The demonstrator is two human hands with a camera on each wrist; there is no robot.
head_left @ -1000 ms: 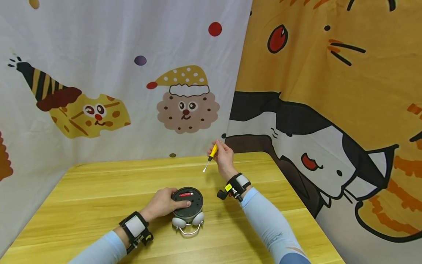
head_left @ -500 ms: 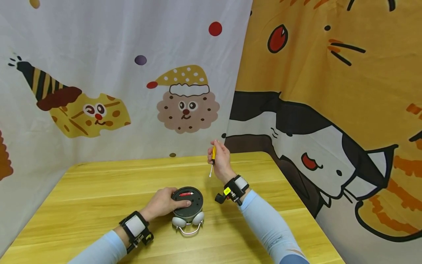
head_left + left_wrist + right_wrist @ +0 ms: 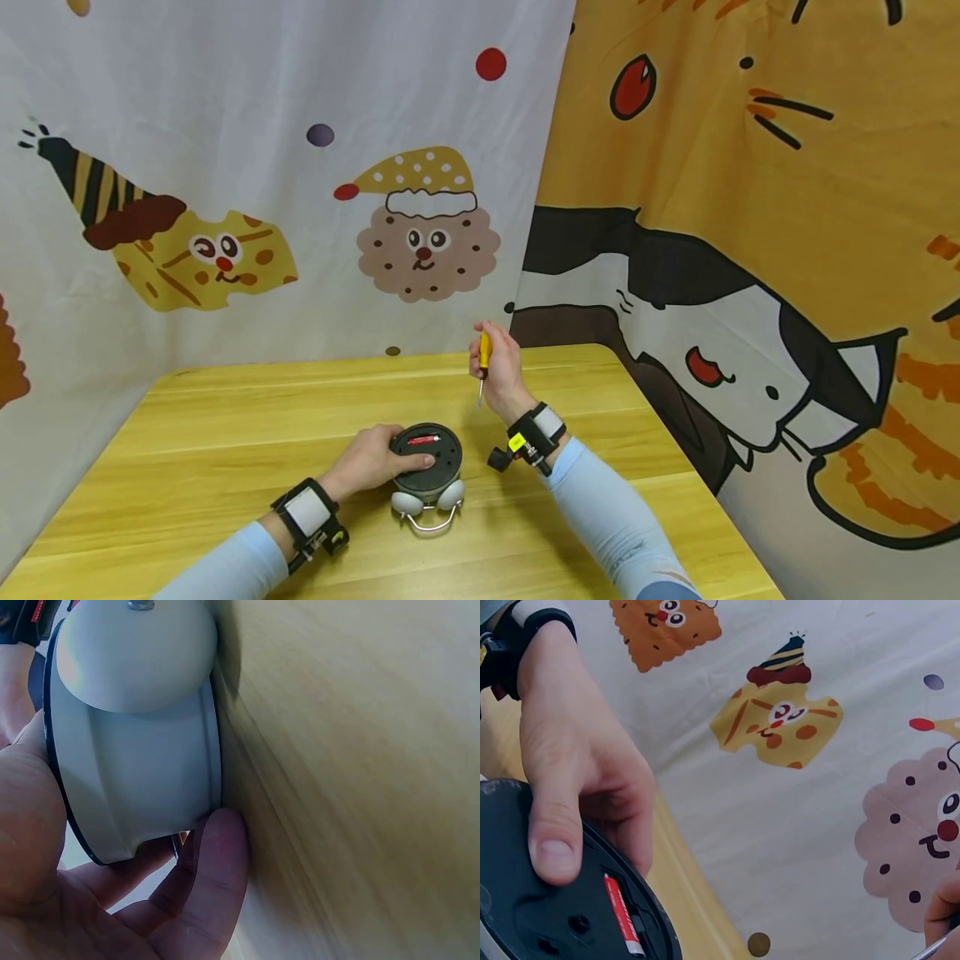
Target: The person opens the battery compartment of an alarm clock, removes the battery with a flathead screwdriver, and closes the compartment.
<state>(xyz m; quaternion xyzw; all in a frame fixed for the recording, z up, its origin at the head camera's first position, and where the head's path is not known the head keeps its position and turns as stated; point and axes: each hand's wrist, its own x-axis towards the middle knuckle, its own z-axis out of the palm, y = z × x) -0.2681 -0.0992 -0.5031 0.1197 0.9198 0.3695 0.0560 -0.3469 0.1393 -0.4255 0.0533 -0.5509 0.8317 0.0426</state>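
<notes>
A twin-bell alarm clock (image 3: 428,479) lies face down on the table, its black back upward and its bells and handle toward me. In the back, a red battery (image 3: 622,915) sits in an uncovered slot. My left hand (image 3: 365,461) grips the clock's left side, thumb on the back; in the left wrist view its fingers curl under the pale casing (image 3: 154,761). Up and to the right, clear of the clock, my right hand (image 3: 501,371) holds a yellow-handled screwdriver (image 3: 485,352) with the tip pointing down. In the right wrist view only a sliver of that hand shows.
The wood-grain table (image 3: 225,433) spreads around the clock. Behind it hangs a white cloth (image 3: 247,75) printed with cartoon food; an orange cloth (image 3: 697,167) with cartoon cats hangs along the right side. Both wrists wear black camera straps (image 3: 307,515).
The screwdriver has swung from a slant to nearly upright, and my right hand has shifted slightly left and toward me. My left hand and the alarm clock have stayed in place.
</notes>
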